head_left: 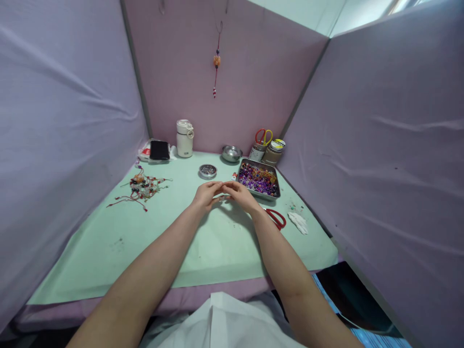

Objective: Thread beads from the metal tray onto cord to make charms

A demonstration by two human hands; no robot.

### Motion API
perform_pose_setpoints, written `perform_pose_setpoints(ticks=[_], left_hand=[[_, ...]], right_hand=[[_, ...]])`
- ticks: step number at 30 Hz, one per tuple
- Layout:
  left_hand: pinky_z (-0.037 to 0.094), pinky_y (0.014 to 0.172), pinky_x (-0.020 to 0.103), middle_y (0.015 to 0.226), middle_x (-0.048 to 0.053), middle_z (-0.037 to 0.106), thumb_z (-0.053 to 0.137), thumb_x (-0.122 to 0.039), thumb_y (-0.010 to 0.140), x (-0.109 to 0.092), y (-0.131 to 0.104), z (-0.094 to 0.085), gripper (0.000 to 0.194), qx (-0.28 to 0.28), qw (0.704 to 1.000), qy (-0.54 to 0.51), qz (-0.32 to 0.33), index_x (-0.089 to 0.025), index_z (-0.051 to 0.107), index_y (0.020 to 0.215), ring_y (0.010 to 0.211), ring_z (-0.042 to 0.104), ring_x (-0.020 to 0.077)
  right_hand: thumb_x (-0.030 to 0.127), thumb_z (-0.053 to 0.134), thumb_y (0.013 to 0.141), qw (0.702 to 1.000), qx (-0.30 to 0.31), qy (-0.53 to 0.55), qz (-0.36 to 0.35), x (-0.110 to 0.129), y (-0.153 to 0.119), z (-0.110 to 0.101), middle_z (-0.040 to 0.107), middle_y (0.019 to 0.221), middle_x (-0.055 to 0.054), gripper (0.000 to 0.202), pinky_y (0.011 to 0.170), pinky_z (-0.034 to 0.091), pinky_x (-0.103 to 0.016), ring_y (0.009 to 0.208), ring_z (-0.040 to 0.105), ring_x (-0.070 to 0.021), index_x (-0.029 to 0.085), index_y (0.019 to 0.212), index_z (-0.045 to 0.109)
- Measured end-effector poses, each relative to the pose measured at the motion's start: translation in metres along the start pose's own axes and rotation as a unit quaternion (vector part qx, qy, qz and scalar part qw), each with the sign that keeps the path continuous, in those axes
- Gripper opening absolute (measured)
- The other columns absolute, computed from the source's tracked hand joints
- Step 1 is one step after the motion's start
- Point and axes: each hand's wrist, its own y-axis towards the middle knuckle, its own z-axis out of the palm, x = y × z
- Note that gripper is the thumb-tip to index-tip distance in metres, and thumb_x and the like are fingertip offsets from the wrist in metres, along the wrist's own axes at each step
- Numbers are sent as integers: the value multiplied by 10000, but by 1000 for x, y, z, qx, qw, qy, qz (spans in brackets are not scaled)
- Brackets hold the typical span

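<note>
My left hand point(207, 194) and my right hand point(240, 194) meet fingertip to fingertip above the middle of the pale green table. Both are closed, with bent fingers pinched together; what they hold, if anything, is too small to make out. Just beyond my right hand lies a metal tray point(279, 188) full of purple and orange beads point(258, 180). Red-handled scissors point(277, 218) rest on the cloth, partly hidden behind my right forearm. A round dish point(208, 171) of small dark pieces stands behind my left hand.
On the left lies a pile of beaded cord ornaments point(145, 186). Along the back stand a white bottle point(184, 139), a steel bowl point(232, 153) and jars point(273, 153) with scissors point(264, 137). A crumpled white glove-like cloth point(297, 222) lies right. A beaded pendant point(216, 61) hangs on the wall.
</note>
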Motion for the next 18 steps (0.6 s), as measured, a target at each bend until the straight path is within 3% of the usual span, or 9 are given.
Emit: perform_pose_setpoints(ticks=[7,10,18], left_hand=[[472,684,296,771,92,666,752,-412,589,6,-4,7,321,3,994,105,24,-137,663,731,835,625,206],[468,693,305,758,83,659,757,-421,572,9,-3,7,339,10,993,110,31,-134,662,727,795,618,191],[473,723,308,748,73,651,748,-405,582,8,-3,6,314,-5,997,78,27,-140,660,725,780,612,169]], right_hand=[[427,643,699,996,-83,1,-35,-2,6,-7,642,783,-3,244,639,420,-239,707,535,-117,204,797,669],[409,657,667,995,-91,-4,-45,-5,7,-8,599,692,13,222,602,393,-234,629,484,-102,191,707,646],[409,654,653,993,-109,13,-52,-9,9,-6,551,642,26,226,561,360,-230,576,434,-90,188,686,619]])
